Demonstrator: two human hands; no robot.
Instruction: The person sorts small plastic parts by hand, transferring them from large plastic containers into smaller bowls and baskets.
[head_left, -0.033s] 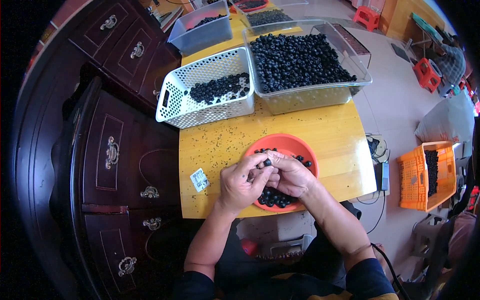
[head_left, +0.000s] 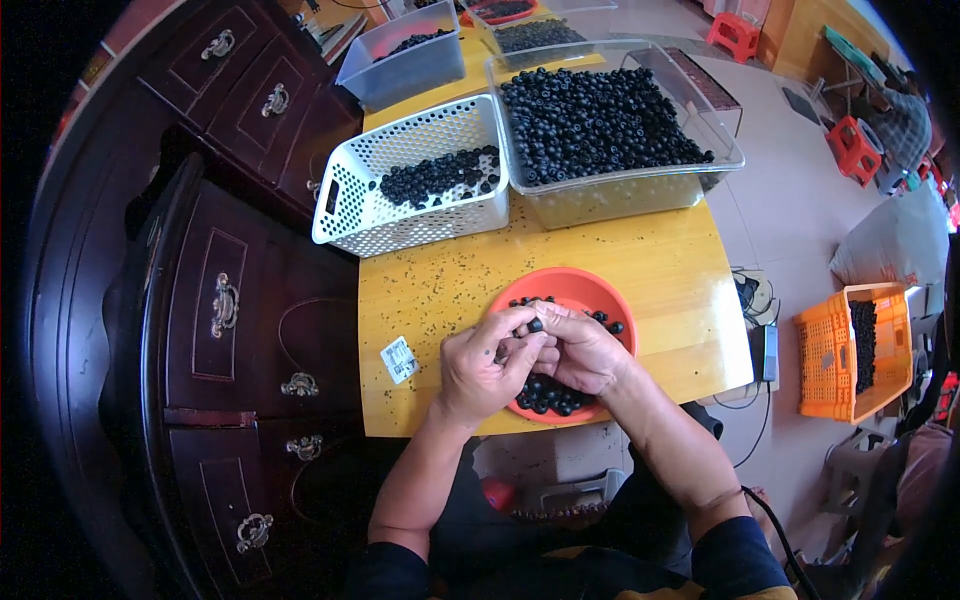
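Note:
Over an orange-red bowl [head_left: 585,285], my two hands meet with their fingers bent toward each other. A small black round part [head_left: 535,325] is pinched at the fingertips, between my left hand [head_left: 482,365] and my right hand [head_left: 585,350]. Both hands are closed, and the inner fingers partly hide one another. More black round parts [head_left: 548,396] lie in the bowl below and around my hands. What else my curled fingers may hold cannot be made out.
A white perforated basket [head_left: 410,238] and a clear tub [head_left: 640,190], both holding black parts, stand beyond the bowl on the yellow table [head_left: 680,300]. Dark specks and a white label [head_left: 399,360] lie on it. Dark drawers [head_left: 225,300] flank the left; an orange crate [head_left: 830,375] stands right.

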